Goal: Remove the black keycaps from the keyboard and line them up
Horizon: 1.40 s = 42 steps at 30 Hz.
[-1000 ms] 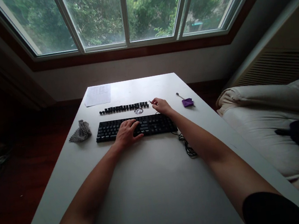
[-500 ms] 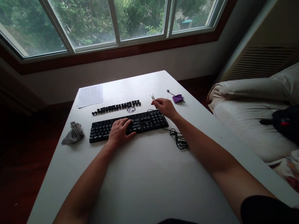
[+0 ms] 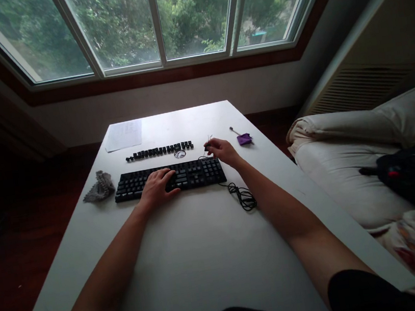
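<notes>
The keyboard (image 3: 170, 178) lies long side across the bench (image 3: 206, 258), the left hand (image 3: 155, 187) over its middle. It looks stiff and fairly weighty, its body likely hard plastic that could slide on the smooth top; it is best held by its two short ends, or steadied from above with a flat palm. The left hand's grip is spread and loose, fingers resting on the keys. The cable (image 3: 243, 198), coiled by the near right corner, should be bendy and may drag. The loose keycaps (image 3: 159, 151), in a row beyond, are probably light, hard and easily scattered; each is best pinched by its sides. The wire tool (image 3: 207, 148) seems light and springy, best taken by its dark middle, where the right hand (image 3: 222, 150) has it pinched between fingertips.

Against half a second ago, the keyboard sits farther left, closer to the cloth (image 3: 99, 186), and the left hand and cable have shifted with it. The keycap row looks unchanged. The tool no longer stands upright; its thin ends now show on either side of the fingertips.
</notes>
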{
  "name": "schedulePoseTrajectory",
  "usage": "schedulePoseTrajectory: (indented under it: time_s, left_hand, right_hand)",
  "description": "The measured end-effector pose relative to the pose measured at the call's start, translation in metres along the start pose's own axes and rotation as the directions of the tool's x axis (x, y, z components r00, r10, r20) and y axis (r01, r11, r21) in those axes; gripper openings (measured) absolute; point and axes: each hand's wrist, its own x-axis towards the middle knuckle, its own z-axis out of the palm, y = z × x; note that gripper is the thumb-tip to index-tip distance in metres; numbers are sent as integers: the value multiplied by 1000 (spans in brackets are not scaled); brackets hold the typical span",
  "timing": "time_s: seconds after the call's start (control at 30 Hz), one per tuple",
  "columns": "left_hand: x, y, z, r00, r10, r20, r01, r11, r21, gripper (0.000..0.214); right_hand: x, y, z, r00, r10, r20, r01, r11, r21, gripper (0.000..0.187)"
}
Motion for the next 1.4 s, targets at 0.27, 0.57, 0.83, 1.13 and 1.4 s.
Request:
schedulePoseTrajectory:
  time_s: [0.27, 0.57, 0.83, 1.13, 1.4]
  left_hand:
    - [-1, -2, -3, 1000, -23, 14, 23, 1000, -9, 68]
    - [-1, -1, -2, 1000, -20, 5, 20, 1000, -6, 67]
    - [-2, -2, 0, 1000, -19, -3, 19, 1000, -5, 67]
    - [-2, -2, 0, 1000, -30, -5, 29, 999, -13, 68]
    - [-3, -1, -1, 1000, -26, -7, 26, 1000, -8, 66]
  right_hand:
    - [-2, 4, 9, 999, -34, 7, 35, 989, -147, 25]
    - [-6, -3, 15, 995, -70, 64, 87, 938, -335, 21]
    - [-8, -3, 6, 985, -93, 147, 143, 915, -378, 14]
    - [-7, 15, -5, 975, 96, 198, -119, 987, 106, 31]
    - [-10, 20, -14, 984, 125, 124, -151, 961, 232, 43]
